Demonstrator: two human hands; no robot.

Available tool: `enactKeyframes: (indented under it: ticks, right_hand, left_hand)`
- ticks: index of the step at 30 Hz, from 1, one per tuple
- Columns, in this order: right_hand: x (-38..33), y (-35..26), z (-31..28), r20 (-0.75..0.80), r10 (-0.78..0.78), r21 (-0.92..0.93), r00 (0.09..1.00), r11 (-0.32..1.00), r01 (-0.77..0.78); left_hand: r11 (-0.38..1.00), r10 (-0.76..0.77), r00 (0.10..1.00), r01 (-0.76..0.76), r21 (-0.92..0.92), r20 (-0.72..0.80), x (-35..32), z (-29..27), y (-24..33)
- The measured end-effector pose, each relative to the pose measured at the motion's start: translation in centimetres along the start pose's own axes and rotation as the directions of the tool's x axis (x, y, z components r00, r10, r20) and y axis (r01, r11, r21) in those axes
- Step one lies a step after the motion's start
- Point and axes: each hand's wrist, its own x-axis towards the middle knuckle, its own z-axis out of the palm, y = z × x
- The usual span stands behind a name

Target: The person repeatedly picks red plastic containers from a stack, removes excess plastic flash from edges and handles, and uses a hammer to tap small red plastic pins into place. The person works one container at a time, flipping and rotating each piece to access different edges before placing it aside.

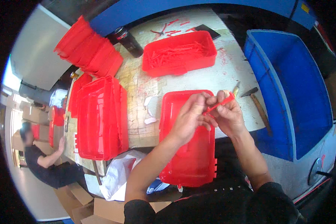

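Both of my hands are raised over a shallow red plastic tray that lies in front of me at the table's near edge. Between them is a thin red plastic strip, which my right hand pinches between thumb and fingers. My left hand has its fingers curled at the strip's lower end, where a small red piece shows under the fingertips. Farther back stands a red bin holding many thin red strips like the one in my hands.
Stacked red trays and nested red bins stand left. A dark can, pliers and dark flat object lie far back. A hammer lies right, beside a blue tub. Another person is far left.
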Motion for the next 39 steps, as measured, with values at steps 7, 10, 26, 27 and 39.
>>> enactKeyframes:
  ticks: [7, 10, 26, 27, 39]
  right_hand:
    - [-4.0, -2.3, -1.7, 0.268, -0.030, -0.930, 0.963, 0.252, 0.266]
    - [-4.6, -3.1, -2.1, 0.084, 0.078, -0.893, 0.993, 0.448, 0.040]
    - [-2.4, -2.5, 0.3, -0.048, 0.370, -0.967, 0.928, -0.250, 0.050]
    - [-1.9, -2.9, 0.2, -0.127, 0.392, -0.971, 0.911, -0.238, -0.032]
    - [4.7, 0.9, -5.4, 0.116, -0.008, -0.843, 0.993, -0.530, 0.094]
  left_hand:
    - [0.939, -0.142, 0.976, 0.187, -0.290, 0.167, -0.4, -0.1, -3.2]
    - [0.999, 0.007, 0.970, 0.004, -0.041, 0.245, -1.1, -0.4, -4.4]
    - [0.587, 0.329, 0.944, -0.201, 0.784, -0.004, -1.1, -7.9, -2.2]
    - [0.292, 0.473, 0.881, -0.161, 0.943, 0.004, -1.1, -9.5, -1.6]
    - [0.095, 0.113, 0.936, -0.343, 0.935, 0.332, 11.6, -13.7, -1.6]
